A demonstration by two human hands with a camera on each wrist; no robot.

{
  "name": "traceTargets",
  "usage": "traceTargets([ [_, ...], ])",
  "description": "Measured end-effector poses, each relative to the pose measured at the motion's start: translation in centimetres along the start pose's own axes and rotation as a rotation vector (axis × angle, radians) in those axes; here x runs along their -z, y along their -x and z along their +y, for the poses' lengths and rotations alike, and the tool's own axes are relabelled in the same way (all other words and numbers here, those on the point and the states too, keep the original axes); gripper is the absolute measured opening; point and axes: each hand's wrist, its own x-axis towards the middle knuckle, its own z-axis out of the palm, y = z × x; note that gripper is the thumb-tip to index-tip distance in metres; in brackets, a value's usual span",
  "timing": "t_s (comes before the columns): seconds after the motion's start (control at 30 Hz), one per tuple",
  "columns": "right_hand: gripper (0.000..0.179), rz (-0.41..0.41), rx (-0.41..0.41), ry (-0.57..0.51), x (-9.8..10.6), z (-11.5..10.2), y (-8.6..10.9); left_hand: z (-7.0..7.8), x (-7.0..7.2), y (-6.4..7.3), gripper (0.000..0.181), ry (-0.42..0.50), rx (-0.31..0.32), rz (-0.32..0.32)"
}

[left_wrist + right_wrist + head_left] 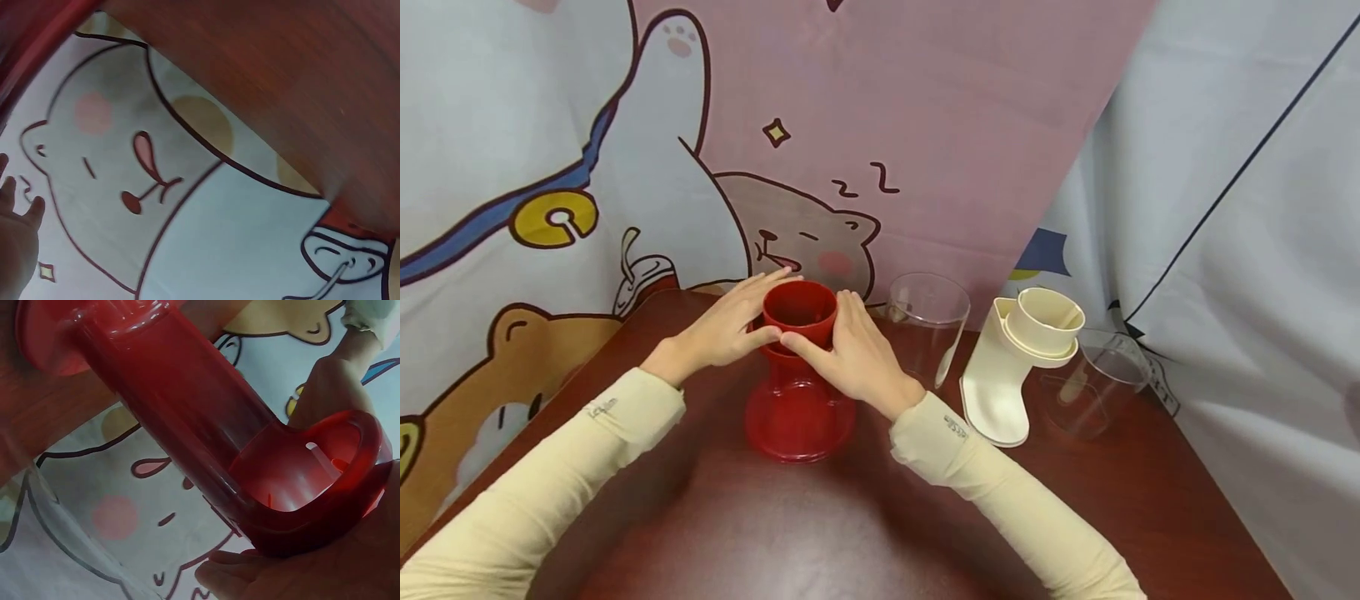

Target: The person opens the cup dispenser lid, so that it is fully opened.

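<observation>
A red stand point(800, 425) with a round base and a hollow upright stands on the table. A red cup-like piece point(800, 304) sits upright at its top. My left hand point(722, 329) lies against its left side, fingers extended toward the back and thumb at the front. On the right side, my right hand point(853, 354) touches it with straight fingers, its thumb reaching across the front. In the right wrist view, the stand's ring point(325, 519) rests near the palm. Only fingertips and part of the left hand point(15, 244) show in the left wrist view.
A cream stand point(996, 392) holding a cream cup point(1047, 321) is to the right. Clear cylindrical containers point(928, 304) point(1093, 387) stand on either side of it. Behind the dark reddish table point(760, 525) hangs a printed curtain point(955, 125).
</observation>
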Motion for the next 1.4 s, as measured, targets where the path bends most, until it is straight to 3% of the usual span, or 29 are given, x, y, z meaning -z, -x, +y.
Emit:
traceTargets([
  [0.13, 0.077, 0.004, -0.007, -0.017, -0.7, 0.2, -1.7, -1.8, 0.3, -0.4, 0.073, -0.051, 0.008, 0.023],
  [0.3, 0.078, 0.002, -0.009, -0.035, -1.2, 0.4, -3.0, -2.9, 0.6, -0.5, 0.075, -0.075, 0.017, 0.051],
  [0.57, 0.079, 0.009, -0.025, -0.091, -1.8, 0.3, -2.7, -2.4, 0.3, 0.5, 0.069, -0.061, 0.088, 0.057],
  [0.73, 0.086, -0.015, -0.066, -0.109, -2.0, 0.5, -2.2, -2.0, -0.7, 1.1, 0.064, 0.034, 0.113, 0.087],
  [0.93, 0.109, -0.104, -0.152, -0.159, -1.5, 0.5, -0.6, -0.8, -1.5, 1.7, 0.065, 0.239, 0.17, 0.121],
  [1.07, 0.111, -0.139, -0.139, -0.152, -1.2, 0.3, 1.6, 0.4, -2.2, 3.1, 0.067, 0.348, 0.234, 0.121],
  [1.2, 0.112, -0.161, -0.116, -0.127, -0.3, -0.1, 3.6, 2.0, -2.7, 4.9, 0.067, 0.381, 0.281, 0.11],
  [1.4, 0.113, -0.195, -0.039, -0.073, 1.4, -0.3, 6.4, 4.7, -3.0, 7.9, 0.068, 0.373, 0.289, 0.109],
])
